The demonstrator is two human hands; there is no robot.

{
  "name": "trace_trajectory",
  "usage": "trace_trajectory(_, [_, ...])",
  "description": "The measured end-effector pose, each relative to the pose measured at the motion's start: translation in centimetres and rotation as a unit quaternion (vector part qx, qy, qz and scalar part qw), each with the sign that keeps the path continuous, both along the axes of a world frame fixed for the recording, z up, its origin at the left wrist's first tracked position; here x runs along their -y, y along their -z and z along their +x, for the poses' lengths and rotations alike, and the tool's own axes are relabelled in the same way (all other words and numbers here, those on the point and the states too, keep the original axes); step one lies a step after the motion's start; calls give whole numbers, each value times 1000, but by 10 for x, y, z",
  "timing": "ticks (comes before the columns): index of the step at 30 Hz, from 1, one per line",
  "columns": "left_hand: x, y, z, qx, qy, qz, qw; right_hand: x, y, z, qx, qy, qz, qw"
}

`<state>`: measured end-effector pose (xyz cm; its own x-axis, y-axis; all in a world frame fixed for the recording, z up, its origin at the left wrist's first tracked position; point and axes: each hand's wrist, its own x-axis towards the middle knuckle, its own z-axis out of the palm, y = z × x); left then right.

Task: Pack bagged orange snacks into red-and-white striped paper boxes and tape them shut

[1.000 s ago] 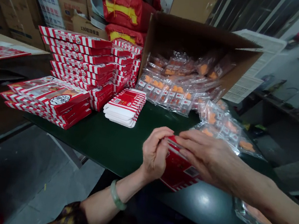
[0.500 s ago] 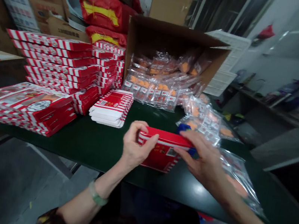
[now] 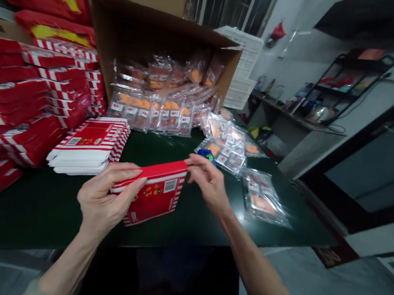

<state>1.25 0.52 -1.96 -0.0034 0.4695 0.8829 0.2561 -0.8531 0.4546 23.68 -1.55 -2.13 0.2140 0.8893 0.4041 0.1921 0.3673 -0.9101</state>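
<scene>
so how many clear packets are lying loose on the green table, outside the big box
About 3 clusters: a loose packet nearest the table's right edge, a pile behind the right hand, and one further back. Overlaps hide the exact count.

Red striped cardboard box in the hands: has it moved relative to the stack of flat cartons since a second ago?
Yes. The red striped cardboard box sits nearer the stack of flat cartons.

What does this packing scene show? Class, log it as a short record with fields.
Left hand: grips the red box at its left end
Right hand: fingers pinch the box's right end
Beside left hand: stack of flat striped cartons
Behind: open cardboard box spilling clear packets
Surface: dark green table
</scene>
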Motion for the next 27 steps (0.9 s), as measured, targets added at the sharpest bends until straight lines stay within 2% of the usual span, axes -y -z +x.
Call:
trace_trajectory(1, [0, 0, 1, 0, -9, 3, 1000, 0, 4, 16, -14, 79, -50, 996])
trace_trajectory(2, [1, 0, 2, 2, -18, 7, 1000, -1, 9, 33, -24, 184, -104, 977])
trace_trajectory(3, [1, 1, 4, 3, -28, 13, 1000, -3, 15, 50, -26, 255, -142, 956])
trace_trajectory(5, [3, 1, 7, 4, -42, 19, 999, -8, 26, 78, -18, 307, -207, 929])
trace_trajectory(7, [4, 1, 9, 2, -51, 19, 999, -18, 35, 94, -8, 294, -270, 917])
trace_trajectory(9, [5, 2, 10, -1, -54, 22, 998, -31, 39, 98, -4, 266, -331, 906])
trace_trajectory(12, [7, 2, 10, 0, -46, 35, 998, -51, 36, 93, -17, 236, -402, 885])
trace_trajectory(15, [8, 2, 10, 0, -34, 39, 999, -64, 30, 90, -53, 240, -446, 861])
trace_trajectory(18, [9, 1, 10, 0, -34, 36, 999, -69, 25, 91, -104, 259, -450, 848])
trace_trajectory(22, [8, 0, 10, 4, -33, 30, 999, -60, 25, 89, -171, 297, -374, 862])
trace_trajectory(27, [4, 1, 9, -2, -38, 34, 999, -30, 49, 74, -228, 314, -253, 886])
